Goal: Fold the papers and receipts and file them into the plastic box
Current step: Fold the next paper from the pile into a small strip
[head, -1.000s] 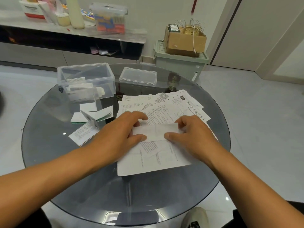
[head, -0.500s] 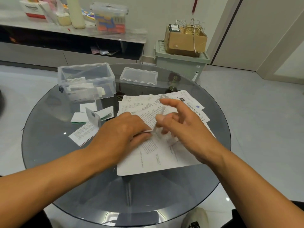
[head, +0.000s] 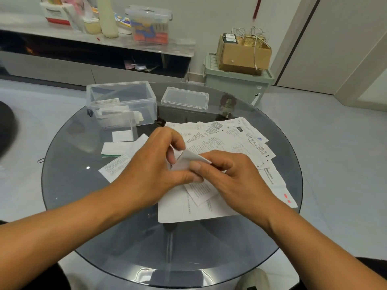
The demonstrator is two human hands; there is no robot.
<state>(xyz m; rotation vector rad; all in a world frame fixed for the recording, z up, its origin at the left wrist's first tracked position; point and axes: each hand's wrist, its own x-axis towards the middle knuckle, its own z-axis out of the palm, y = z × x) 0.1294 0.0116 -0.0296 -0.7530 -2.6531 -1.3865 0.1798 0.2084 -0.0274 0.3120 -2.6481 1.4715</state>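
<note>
Above the round glass table (head: 69,185), your left hand (head: 152,168) and right hand (head: 228,178) both pinch one small folded paper (head: 186,161). It sits over the loose papers (head: 226,141), near the open plastic box (head: 121,103).

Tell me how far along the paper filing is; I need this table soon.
Partly done. A few folded slips already sit in the open plastic box, its lid beside it. Left hand and right hand pinch a small paper mid-fold. Left: the spread of printed sheets on the glass table, plus folded pieces near the box.
</note>
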